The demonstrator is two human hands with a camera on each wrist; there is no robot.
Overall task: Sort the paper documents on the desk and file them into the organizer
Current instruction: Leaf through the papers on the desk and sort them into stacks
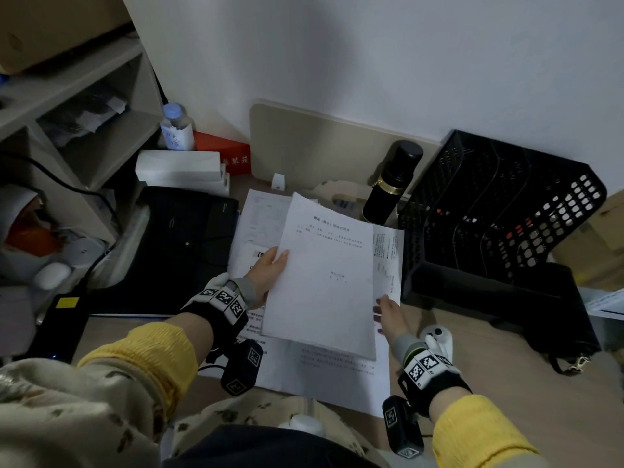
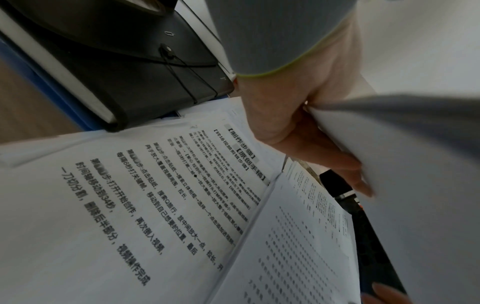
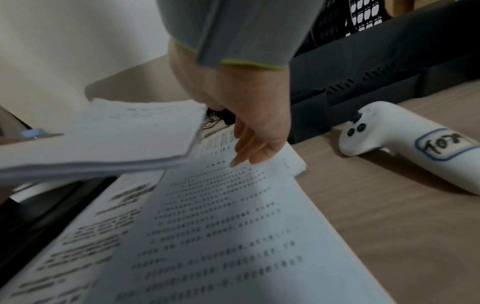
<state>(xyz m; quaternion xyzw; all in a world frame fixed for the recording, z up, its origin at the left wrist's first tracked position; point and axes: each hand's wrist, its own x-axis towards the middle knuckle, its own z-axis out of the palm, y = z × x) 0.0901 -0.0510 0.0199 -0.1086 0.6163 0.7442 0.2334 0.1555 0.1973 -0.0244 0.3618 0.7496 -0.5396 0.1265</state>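
My left hand [image 1: 270, 268] grips a thin stack of printed sheets [image 1: 324, 271] by its left edge, thumb on top and fingers [image 2: 337, 160] underneath, lifted and tilted above the desk. My right hand [image 1: 388, 312] is at the stack's lower right corner, its straight fingers [image 3: 244, 148] pointing down onto the papers lying on the desk [image 3: 233, 226]. More printed pages [image 1: 337, 373] are spread under the held stack. The black mesh organizer [image 1: 489, 204] stands to the right, its slots facing me.
A black flask [image 1: 391, 184] stands behind the papers, left of the organizer. A black elastic-band folder [image 1: 182, 238] lies to the left. A white controller [image 1: 439, 339] and a black pouch [image 1: 557, 315] lie at the right. Shelves and a water bottle [image 1: 175, 126] are at the back left.
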